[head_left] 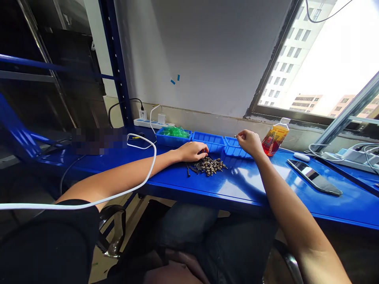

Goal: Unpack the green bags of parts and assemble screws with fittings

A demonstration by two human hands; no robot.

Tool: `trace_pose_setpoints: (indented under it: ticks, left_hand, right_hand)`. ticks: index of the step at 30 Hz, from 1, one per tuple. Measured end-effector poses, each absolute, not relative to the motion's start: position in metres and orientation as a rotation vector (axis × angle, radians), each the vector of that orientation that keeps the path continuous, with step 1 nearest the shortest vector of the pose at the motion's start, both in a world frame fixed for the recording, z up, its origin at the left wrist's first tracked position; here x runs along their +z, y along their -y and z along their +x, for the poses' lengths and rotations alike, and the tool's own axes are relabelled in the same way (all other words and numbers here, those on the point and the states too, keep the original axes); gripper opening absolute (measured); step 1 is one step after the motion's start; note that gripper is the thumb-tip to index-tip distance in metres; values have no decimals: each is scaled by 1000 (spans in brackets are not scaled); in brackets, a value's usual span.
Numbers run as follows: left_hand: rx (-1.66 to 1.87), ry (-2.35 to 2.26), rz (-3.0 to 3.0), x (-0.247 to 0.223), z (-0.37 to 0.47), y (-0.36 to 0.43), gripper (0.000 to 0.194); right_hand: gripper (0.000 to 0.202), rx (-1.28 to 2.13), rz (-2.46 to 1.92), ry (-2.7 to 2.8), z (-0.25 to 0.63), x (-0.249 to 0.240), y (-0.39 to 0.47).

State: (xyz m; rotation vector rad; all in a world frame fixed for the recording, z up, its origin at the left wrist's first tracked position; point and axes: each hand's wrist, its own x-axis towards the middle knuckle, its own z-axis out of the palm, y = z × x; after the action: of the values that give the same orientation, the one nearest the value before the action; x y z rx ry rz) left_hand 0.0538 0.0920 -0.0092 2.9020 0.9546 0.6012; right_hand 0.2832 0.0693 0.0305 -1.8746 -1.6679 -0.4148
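On the blue table, a pile of small metal screws and fittings lies near the front edge. My left hand rests at the pile's upper left edge, its fingers curled down to the pieces; what they hold, if anything, is hidden. Over the right blue bin is my right hand, thumb and fingertips pinched on a tiny piece that is too small to name. The middle blue bin stands behind the pile. Green plastic bags fill the left blue bin.
A drink bottle stands right of my right hand. Farther right are a phone, a white case and a power strip. A white cable crosses above my left forearm. Another power strip sits by the wall.
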Motion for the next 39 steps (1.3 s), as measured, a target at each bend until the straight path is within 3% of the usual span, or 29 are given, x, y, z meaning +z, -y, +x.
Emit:
trace_pose_setpoints:
  ticks: [27, 39]
  left_hand:
    - [547, -812, 2943, -9, 52, -98, 23]
    - [542, -834, 2971, -9, 52, -97, 22]
  right_hand:
    - [26, -329, -1993, 1662, 298, 18, -79]
    - [21, -365, -1819, 1643, 286, 28, -71]
